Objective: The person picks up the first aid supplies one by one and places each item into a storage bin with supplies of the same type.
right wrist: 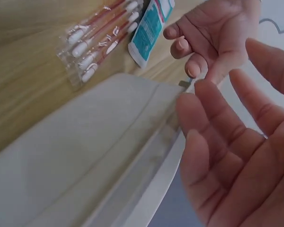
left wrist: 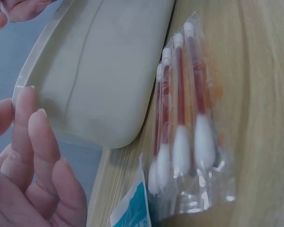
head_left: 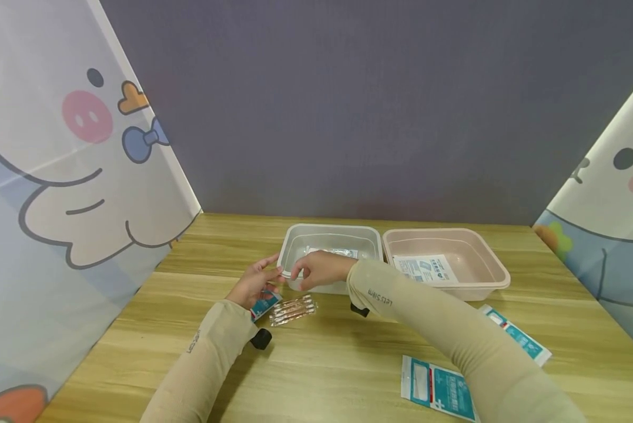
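A white plastic basin (head_left: 324,289) stands at the back of the table, with a clear packet of swabs (head_left: 337,252) inside. At its front left corner, my left hand (head_left: 255,284) pinches the rim between thumb and finger. My right hand (head_left: 321,269) hovers over the basin's front edge, fingers loosely bent; the right wrist view shows nothing in its palm. In front of the basin lies a clear packet of red-stemmed cotton swabs (head_left: 293,310), white at both ends. Beside it, a teal-and-white packet (head_left: 265,304) is partly hidden by my left hand.
To the right, a pink basin (head_left: 475,258) with a printed white sheet (head_left: 427,269) inside stands against the white one. Two teal-and-white packets (head_left: 445,389) (head_left: 522,338) lie at the right front, one partly under my right sleeve. A dark panel (head_left: 369,117) rises behind the table.
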`<state>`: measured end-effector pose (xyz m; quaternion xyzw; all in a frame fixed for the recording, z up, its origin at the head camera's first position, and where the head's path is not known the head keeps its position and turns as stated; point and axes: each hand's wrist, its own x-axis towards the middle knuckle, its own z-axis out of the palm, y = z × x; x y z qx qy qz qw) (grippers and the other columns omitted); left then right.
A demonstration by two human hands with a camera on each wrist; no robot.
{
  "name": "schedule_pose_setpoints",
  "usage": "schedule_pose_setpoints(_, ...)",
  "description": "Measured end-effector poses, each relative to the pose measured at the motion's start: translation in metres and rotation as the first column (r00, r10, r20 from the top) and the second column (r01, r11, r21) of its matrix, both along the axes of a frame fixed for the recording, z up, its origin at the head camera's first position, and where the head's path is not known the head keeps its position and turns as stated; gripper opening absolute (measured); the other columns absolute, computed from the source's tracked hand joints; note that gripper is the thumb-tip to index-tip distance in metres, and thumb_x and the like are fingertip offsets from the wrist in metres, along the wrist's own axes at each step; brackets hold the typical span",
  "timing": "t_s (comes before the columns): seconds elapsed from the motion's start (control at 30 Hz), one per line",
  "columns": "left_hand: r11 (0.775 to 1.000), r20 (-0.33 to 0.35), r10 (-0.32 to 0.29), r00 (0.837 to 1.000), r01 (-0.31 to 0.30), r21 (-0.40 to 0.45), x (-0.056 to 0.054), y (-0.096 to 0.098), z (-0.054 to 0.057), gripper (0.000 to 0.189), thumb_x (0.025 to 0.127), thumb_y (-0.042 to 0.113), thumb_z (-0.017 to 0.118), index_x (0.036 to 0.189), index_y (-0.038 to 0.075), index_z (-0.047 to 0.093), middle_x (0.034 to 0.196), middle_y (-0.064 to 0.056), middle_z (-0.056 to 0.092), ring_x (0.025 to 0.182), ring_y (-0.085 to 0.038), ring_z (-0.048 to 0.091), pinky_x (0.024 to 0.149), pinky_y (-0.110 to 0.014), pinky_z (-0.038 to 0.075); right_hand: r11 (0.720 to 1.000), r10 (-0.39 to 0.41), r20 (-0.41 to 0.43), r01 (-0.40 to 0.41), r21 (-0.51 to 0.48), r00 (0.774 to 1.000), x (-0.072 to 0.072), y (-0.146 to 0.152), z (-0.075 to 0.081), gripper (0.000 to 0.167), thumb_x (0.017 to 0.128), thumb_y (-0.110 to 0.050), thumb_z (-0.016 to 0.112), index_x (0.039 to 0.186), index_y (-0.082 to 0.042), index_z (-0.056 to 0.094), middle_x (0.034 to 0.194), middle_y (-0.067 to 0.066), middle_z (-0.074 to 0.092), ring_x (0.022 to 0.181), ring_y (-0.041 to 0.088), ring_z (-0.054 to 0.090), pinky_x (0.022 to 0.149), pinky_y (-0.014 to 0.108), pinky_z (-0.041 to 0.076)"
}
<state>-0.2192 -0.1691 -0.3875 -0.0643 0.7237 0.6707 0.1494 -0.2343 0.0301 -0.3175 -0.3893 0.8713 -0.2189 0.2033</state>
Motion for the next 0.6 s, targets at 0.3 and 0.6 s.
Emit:
schedule_pose_setpoints(0.3, 1.000, -0.007, -0.006, 1.000, 0.006, -0.001, 0.000, -0.003, -0.001, 0.054, 0.100, 0.018, 0.052, 0.150, 0.013, 0.033, 0.074, 0.005, 0.064, 0.054, -0.008, 0.056, 0.052, -0.023, 0.044, 0.985, 0.173, 0.115, -0.173, -0.003, 0.978, 0.008, -0.002, -0.019, 0.033, 0.089, -0.012, 0.068, 0.121, -0.005, 0.062, 0.092, -0.002, 0.065, 0.084, 0.007, 0.058, 0.075, 0.024, 0.047)
schedule_pose_setpoints(0.6, 1.000, 0.004, 0.006, 1.000, -0.006, 0.004, 0.000, 0.000, -0.001, 0.052, 0.100, 0.018, 0.052, 0.149, 0.013, 0.035, 0.074, 0.005, 0.064, 0.055, -0.009, 0.056, 0.054, -0.024, 0.043, 0.983, 0.122, 0.059, -0.113, -0.146, 0.991, 0.021, -0.002, -0.043, 0.026, 0.087, -0.003, 0.065, 0.114, -0.002, 0.065, 0.091, 0.005, 0.067, 0.079, 0.004, 0.057, 0.075, 0.020, 0.047)
